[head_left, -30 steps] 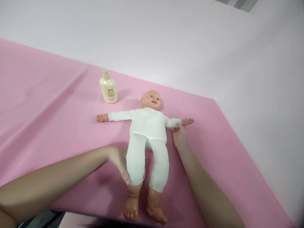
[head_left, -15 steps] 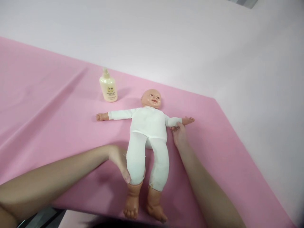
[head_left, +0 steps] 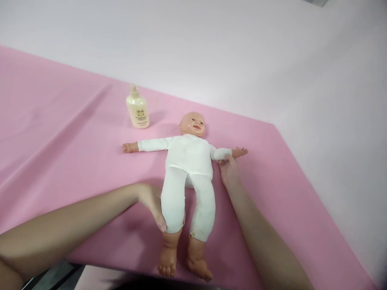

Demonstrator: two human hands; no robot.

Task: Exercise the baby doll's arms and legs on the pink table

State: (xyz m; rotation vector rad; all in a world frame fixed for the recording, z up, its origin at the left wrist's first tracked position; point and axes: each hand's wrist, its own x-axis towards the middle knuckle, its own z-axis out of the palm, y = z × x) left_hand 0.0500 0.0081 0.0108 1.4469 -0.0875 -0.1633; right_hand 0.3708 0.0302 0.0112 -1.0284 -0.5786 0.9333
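Observation:
A baby doll with a white cloth body lies on its back, arms spread and feet towards me. My left hand is wrapped round the doll's lower leg on the left; the thumb shows at the side, and most fingers are hidden behind the leg. At the doll's outstretched arm on the right, my right hand grips the sleeve near the wrist from below, its fingers partly hidden under the arm.
A pale yellow pump bottle stands upright beyond the doll's arm on the left. Under everything is a pink cloth with folds on the left. Its edge runs along a white wall at the back.

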